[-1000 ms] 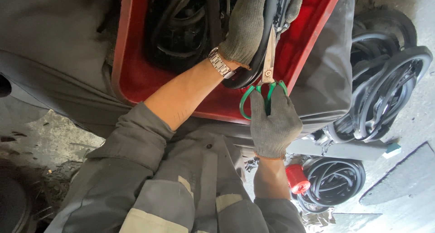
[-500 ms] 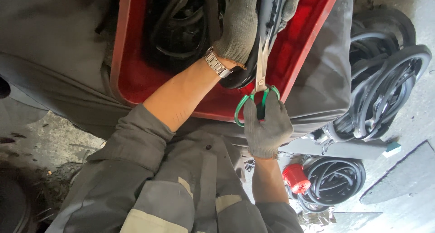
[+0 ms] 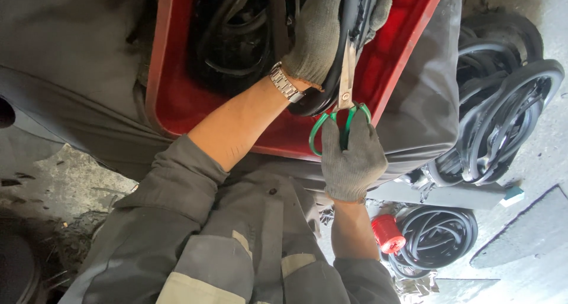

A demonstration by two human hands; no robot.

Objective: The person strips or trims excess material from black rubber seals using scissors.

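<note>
Green-handled scissors (image 3: 343, 112) in gripping right hand (image 3: 352, 162), blades pointing up-frame, left hand (image 3: 319, 35) clutching black rubber strip (image 3: 331, 85)

Gloved hands: two, left hand (image 3: 322, 32), right hand (image 3: 352, 159). Scissors (image 3: 343, 97), green-handled: one. Red tub (image 3: 177, 97): one. Wristwatch (image 3: 284, 84): one. Black rubber ring heaps, three and five o'clock: two. Red cap (image 3: 387, 233): one.

One view only, head-mounted, looking steeply down past chest and sleeves. Close in on both gloved hands over a red tub (image 3: 171, 103), with concrete floor (image 3: 532, 262) at the right edge. No second view to overlap.
</note>
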